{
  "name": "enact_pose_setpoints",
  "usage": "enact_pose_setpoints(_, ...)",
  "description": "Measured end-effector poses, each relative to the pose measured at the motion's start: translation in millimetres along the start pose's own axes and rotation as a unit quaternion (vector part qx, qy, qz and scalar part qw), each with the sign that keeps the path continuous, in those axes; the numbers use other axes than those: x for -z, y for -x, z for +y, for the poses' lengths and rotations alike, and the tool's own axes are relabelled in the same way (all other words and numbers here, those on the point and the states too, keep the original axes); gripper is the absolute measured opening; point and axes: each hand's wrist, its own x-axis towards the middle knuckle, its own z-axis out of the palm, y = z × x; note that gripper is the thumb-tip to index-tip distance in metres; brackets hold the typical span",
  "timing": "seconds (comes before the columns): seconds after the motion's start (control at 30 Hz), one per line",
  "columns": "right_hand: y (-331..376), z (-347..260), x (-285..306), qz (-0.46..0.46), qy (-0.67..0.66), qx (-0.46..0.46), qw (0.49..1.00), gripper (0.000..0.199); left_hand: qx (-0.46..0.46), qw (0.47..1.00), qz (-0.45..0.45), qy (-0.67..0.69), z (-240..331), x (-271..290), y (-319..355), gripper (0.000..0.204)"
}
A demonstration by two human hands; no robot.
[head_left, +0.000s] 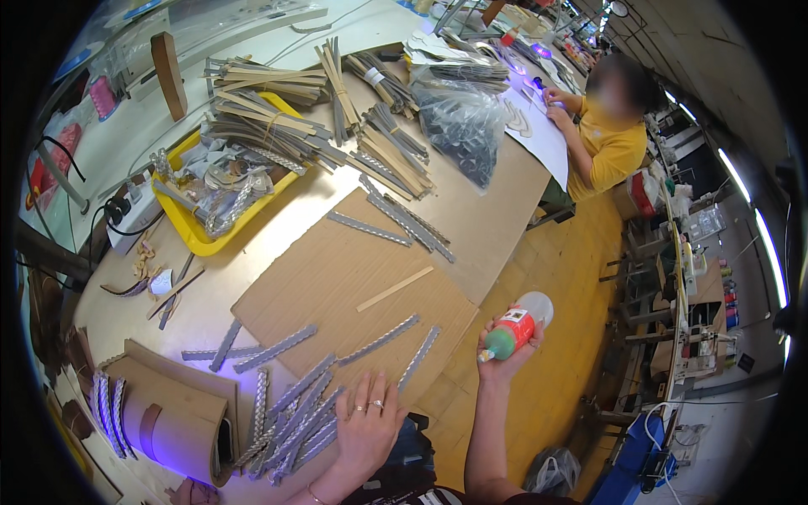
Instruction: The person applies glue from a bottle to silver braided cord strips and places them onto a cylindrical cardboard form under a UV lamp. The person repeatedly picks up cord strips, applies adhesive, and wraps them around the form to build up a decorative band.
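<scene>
At the near table edge, the left hand [368, 425] lies flat, fingers spread, on a pile of grey strips [295, 421] whose long axes run up-right. Off the edge, the right hand [505, 358] grips a glue bottle [513, 330], nozzle pointing down-left toward them.

Bright, even light — fisheye-bent edges

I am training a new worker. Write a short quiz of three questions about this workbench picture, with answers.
1. True or false: the right hand holds a squeeze bottle out past the table's edge.
2. Where does the left hand rest?
A. in the yellow tray
B. by the grey strips
3. Fill in: the lone pale wooden stick lies on a sheet of ____.

Key: 1 true; 2 B; 3 cardboard.
</scene>
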Motion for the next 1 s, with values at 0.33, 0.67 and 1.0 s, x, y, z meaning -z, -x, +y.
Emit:
enact_pose_setpoints(0.33,7.1,-2.2,1.9,0.038,0.026,0.014,0.999,0.06,0.006,0.997,0.069,-0.036,-0.1,-12.8,-11.6,0.028)
enact_pose_setpoints(0.67,19.7,9.4,-0.6,0.032,0.146,0.174,0.973,0.051,0.066,0.996,0.067,-0.006,-7.4,6.4,-6.1,0.034)
enact_pose_setpoints(1.0,24.9,24.9,-11.8,-0.003,0.401,0.385,0.831,0.055,-0.02,0.991,-0.056,-0.116,19.8,-12.5,4.7,0.064)
